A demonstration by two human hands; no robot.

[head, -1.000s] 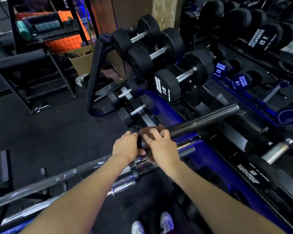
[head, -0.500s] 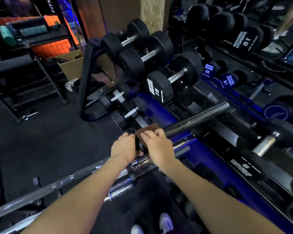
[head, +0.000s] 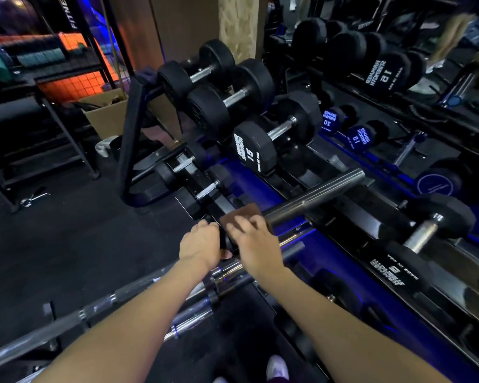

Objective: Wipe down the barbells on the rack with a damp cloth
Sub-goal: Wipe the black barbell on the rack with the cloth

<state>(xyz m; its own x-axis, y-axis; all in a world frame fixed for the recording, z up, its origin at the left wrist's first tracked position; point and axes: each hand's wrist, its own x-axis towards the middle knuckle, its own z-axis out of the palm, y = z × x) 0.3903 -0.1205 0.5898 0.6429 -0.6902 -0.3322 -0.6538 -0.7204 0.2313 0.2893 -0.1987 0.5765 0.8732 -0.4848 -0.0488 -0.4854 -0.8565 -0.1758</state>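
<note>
The brown cloth (head: 242,217) lies folded over the barbell sleeve (head: 313,199), at the sleeve's inner end beside its collar. The right hand (head: 256,246) lies on top of the cloth, fingers curled over it and round the sleeve, pressing the cloth to the steel. The left hand (head: 201,241) sits just beside the cloth on the shaft side, fingers wrapped round the barbell at the collar, almost touching the right hand.

Beyond the cloth, the bare sleeve runs up and to the right to its free end, which hangs over the dumbbell rack (head: 260,189). A dumbbell marked 16 (head: 271,140) sits past the sleeve, apart from it. Just below the held barbell lie two more barbells (head: 194,316), close alongside. Left of the cloth the dark floor (head: 67,244) lies open.
</note>
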